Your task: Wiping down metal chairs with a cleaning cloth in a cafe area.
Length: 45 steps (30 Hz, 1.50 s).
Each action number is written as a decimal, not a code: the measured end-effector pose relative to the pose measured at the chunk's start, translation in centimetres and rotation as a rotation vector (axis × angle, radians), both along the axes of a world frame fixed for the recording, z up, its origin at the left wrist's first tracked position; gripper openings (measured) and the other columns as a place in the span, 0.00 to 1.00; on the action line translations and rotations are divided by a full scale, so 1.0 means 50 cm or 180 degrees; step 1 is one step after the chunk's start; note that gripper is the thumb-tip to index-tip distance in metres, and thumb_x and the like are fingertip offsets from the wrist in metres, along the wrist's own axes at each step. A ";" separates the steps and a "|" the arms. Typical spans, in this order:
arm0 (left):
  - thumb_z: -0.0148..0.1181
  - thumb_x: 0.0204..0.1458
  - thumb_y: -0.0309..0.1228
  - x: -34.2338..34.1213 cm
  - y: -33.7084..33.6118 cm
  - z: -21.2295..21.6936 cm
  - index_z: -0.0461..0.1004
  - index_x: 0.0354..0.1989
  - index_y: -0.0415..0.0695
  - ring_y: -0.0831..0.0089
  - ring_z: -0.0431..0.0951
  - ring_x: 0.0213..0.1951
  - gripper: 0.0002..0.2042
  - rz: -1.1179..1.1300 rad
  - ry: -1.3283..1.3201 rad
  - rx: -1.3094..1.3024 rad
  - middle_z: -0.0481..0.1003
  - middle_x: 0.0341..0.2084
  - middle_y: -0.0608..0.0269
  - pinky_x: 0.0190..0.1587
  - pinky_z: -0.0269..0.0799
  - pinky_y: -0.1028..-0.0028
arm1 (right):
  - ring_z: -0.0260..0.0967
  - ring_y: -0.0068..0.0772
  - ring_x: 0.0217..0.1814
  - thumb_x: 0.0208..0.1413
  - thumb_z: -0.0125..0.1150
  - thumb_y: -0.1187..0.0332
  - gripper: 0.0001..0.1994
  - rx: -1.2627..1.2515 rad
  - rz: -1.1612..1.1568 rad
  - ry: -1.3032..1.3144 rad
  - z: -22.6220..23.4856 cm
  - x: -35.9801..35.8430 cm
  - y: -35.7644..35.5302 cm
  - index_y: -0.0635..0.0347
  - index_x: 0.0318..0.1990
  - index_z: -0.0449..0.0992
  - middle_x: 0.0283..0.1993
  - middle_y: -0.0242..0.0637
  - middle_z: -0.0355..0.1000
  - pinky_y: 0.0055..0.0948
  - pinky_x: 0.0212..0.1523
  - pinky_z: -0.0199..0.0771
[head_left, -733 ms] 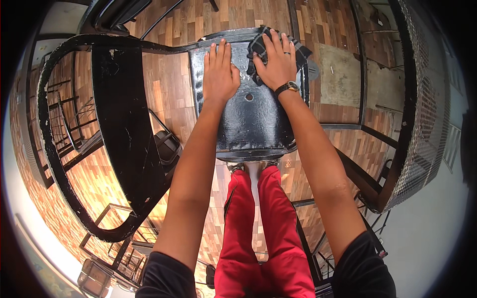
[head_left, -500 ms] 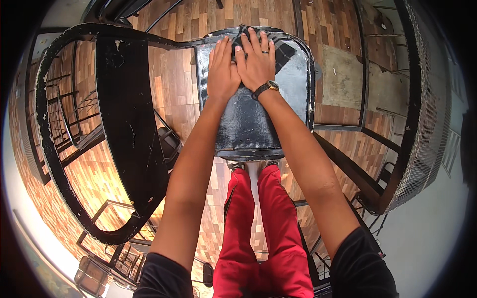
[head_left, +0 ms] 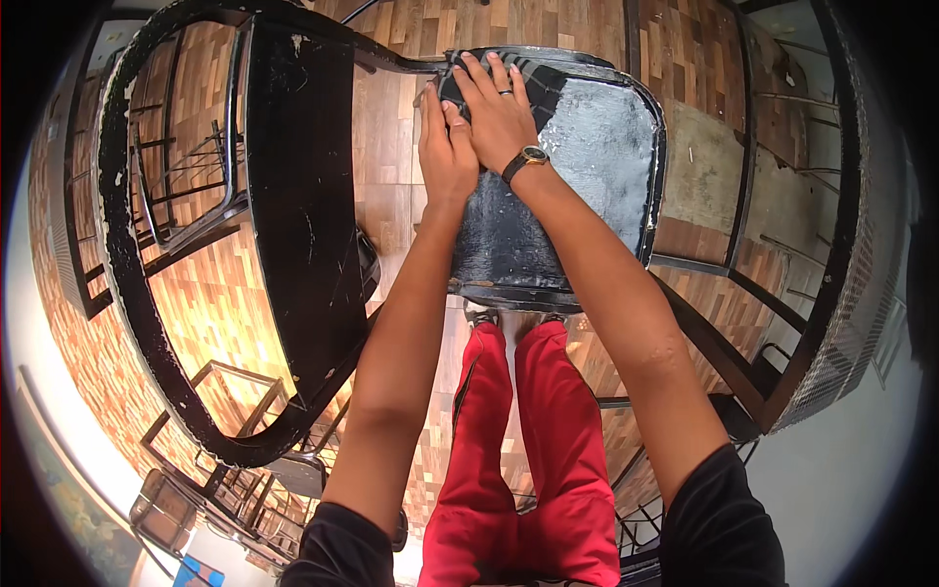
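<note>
A dark grey checked cloth (head_left: pixel 548 96) lies at the far left corner of a worn black chair seat (head_left: pixel 608 147). My right hand (head_left: pixel 503 129) rests flat on the cloth, its fingers stretched forward and slightly apart; a ring and a watch are on this side. Beside it, my left hand (head_left: pixel 451 161) lies along the seat's left edge, fingers straight and near the cloth's left side. Whether its fingertips pinch any of the fabric cannot be made out. Both arms reach forward over my red trousers (head_left: pixel 479 421).
On the left, a black writing board (head_left: pixel 303 196) with a chipped curved frame (head_left: pixel 110 186) joins the seat. A dark metal frame with mesh (head_left: pixel 831 254) stands at the right. Another chair (head_left: pixel 164 509) is at the lower left, on wood-patterned flooring (head_left: pixel 391 127).
Both hands and the cloth have moved left across the seat, to its left edge. The chair and its board appear farther right in the view.
</note>
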<state>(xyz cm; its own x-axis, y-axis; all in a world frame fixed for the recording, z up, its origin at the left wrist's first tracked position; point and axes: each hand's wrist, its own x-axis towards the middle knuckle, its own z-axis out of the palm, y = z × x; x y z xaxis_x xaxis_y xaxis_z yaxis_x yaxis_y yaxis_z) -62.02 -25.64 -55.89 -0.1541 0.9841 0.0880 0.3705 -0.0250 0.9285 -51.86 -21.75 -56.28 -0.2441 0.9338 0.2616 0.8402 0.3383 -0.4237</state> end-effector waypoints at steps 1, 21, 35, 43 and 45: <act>0.44 0.64 0.34 -0.001 0.001 0.002 0.55 0.69 0.27 0.40 0.54 0.72 0.28 0.0028 -0.0001 0.0000 0.56 0.69 0.31 0.72 0.49 0.58 | 0.45 0.50 0.79 0.68 0.46 0.52 0.27 -0.0007 0.0113 0.0001 -0.002 -0.003 0.004 0.57 0.67 0.67 0.76 0.39 0.55 0.52 0.77 0.38; 0.51 0.61 0.39 0.065 0.093 -0.007 0.70 0.64 0.46 0.54 0.62 0.68 0.24 -0.0405 0.3089 0.0915 0.67 0.65 0.57 0.70 0.51 0.49 | 0.43 0.52 0.80 0.68 0.43 0.51 0.30 0.0173 -0.0650 -0.0942 -0.023 0.174 -0.010 0.59 0.71 0.62 0.77 0.47 0.51 0.56 0.77 0.38; 0.49 0.61 0.40 0.068 0.106 -0.014 0.68 0.65 0.44 0.54 0.60 0.69 0.25 -0.0481 0.3192 0.0954 0.64 0.68 0.56 0.69 0.51 0.47 | 0.42 0.50 0.81 0.67 0.42 0.53 0.31 0.0122 -0.0638 -0.0850 -0.029 0.174 -0.001 0.63 0.71 0.60 0.78 0.48 0.51 0.54 0.78 0.36; 0.49 0.61 0.39 0.059 -0.026 -0.006 0.65 0.67 0.41 0.53 0.56 0.71 0.27 -0.0817 0.3001 0.0549 0.62 0.69 0.53 0.72 0.45 0.47 | 0.43 0.48 0.81 0.66 0.41 0.54 0.30 0.0111 -0.0694 -0.1045 -0.029 0.184 -0.006 0.63 0.71 0.61 0.78 0.46 0.51 0.53 0.78 0.37; 0.49 0.61 0.39 0.052 -0.014 0.000 0.65 0.67 0.41 0.53 0.56 0.71 0.27 -0.0829 0.3104 0.0568 0.62 0.69 0.53 0.72 0.45 0.47 | 0.43 0.48 0.81 0.66 0.41 0.55 0.30 0.0079 -0.0671 -0.1015 -0.027 0.177 -0.009 0.63 0.71 0.61 0.78 0.47 0.51 0.53 0.78 0.37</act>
